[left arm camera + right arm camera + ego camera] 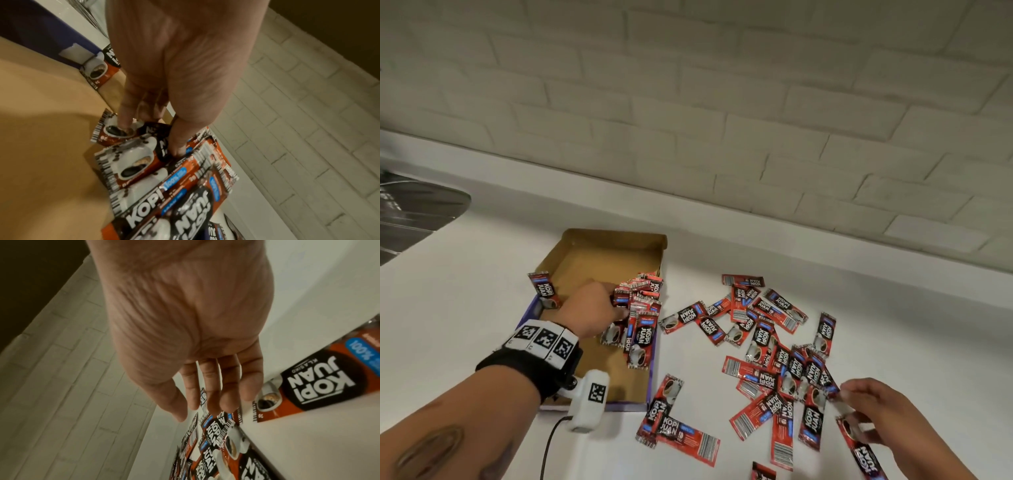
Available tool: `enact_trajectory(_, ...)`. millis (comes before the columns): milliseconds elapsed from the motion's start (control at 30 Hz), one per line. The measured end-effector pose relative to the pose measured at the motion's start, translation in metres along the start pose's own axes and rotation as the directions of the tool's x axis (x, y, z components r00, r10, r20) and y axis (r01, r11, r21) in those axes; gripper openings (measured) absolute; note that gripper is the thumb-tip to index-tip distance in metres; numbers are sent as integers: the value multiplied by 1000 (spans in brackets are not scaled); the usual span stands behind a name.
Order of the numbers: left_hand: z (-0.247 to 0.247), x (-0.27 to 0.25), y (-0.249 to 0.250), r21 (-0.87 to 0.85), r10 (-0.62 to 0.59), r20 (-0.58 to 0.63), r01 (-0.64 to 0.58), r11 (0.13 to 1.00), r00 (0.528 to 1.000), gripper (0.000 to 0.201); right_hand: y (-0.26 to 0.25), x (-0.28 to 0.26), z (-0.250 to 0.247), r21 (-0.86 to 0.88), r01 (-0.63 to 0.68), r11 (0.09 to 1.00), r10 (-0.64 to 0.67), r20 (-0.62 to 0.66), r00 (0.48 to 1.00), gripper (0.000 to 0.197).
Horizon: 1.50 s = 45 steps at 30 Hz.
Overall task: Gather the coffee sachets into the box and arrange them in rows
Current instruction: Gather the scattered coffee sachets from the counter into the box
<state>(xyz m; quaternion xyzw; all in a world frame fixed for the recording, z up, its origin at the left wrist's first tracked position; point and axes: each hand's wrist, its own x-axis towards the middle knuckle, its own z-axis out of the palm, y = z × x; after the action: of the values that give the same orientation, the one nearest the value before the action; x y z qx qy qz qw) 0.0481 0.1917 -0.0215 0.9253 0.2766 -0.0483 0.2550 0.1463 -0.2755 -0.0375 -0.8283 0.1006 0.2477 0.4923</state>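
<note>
Dozens of coffee sachets (767,346) loose on the white bench (893,325), a bunched stack (638,308) already against the right wall of the box (599,260), one sachet (543,289) leaning on the left wall. Left hand (592,308) inside the box, grip pressing down on the stack; right hand (873,407) over the pile, grip narrow, pinching one sachet (859,445). Risk: slippery, overlapping foil, so stack likely to fan or slide, rows going crooked; leaning sachet likely to tip out.
</note>
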Motion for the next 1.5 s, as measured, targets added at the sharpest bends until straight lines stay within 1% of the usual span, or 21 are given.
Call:
enact_trajectory(67, -1, -1, -3, 31, -17, 41, 15, 999, 999, 22, 0, 1, -1, 3, -4, 1000, 4, 0, 1000, 11)
enact_trajectory(167, -7, -4, -8, -27, -30, 98, 33, 999, 995, 26, 3, 4, -4, -8, -13, 1000, 13, -10, 1000, 10)
enact_trajectory(267, -6, -7, -15, -6, -60, 95, 61, 998, 994, 30, 6, 6, -8, -16, -25, 1000, 25, -21, 999, 10)
enact_trajectory(400, 1, -10, -26, 42, -111, 29, 110, 993, 993, 18, 11, 10, -8, -27, -28, 999, 27, -31, 999, 9)
enact_trajectory(500, 2, -12, -28, 103, -129, -7, 129, 986, 992, 7, 11, 12, -5, -26, -32, 999, 32, -28, 999, 8)
enact_trajectory(600, 1, -16, -23, 164, -141, -7, 140, 976, 990, 12, 12, 12, -5, -23, -30, 999, 30, -9, 1000, 7)
enact_trajectory(633, 1, -18, -20, 197, -143, 20, 136, 971, 990, 14, 12, 12, -6, -26, -28, 999, 27, -7, 1000, 7)
enact_trajectory(733, 1, -27, -7, 334, -121, 126, 73, 940, 985, 21, 12, 12, -8, -22, -18, 1000, 18, -10, 1000, 7)
enact_trajectory(833, 0, -37, 6, 398, -111, 122, 54, 916, 986, 20, 13, 12, -9, -14, -15, 1000, 15, -20, 1000, 7)
enact_trajectory(1000, -1, -48, 28, 384, -54, 147, -7, 923, 988, 27, 17, 11, -9, -44, -18, 999, 17, -25, 1000, 8)
enact_trajectory(1100, -2, -47, 35, 402, -33, 137, -25, 915, 990, 24, 18, 9, -9, -53, -12, 999, 11, -30, 999, 7)
enact_trajectory(1167, 0, -43, 30, 356, -75, 132, 23, 934, 988, 29, 18, 7, -10, -55, -10, 998, 9, -30, 1000, 7)
enact_trajectory(1267, 2, -38, 12, 273, -166, 105, 133, 953, 981, 21, 19, 5, -13, -49, -1, 999, -1, -39, 999, 7)
enact_trajectory(1433, 4, -34, -15, 310, -159, 60, 133, 942, 985, 8, 22, 3, -15, -68, -16, 998, 13, -48, 999, 5)
enact_trajectory(1500, 5, -33, -18, 311, -145, 63, 119, 943, 987, 8, 21, 1, -13, -82, -21, 996, 17, -44, 999, 6)
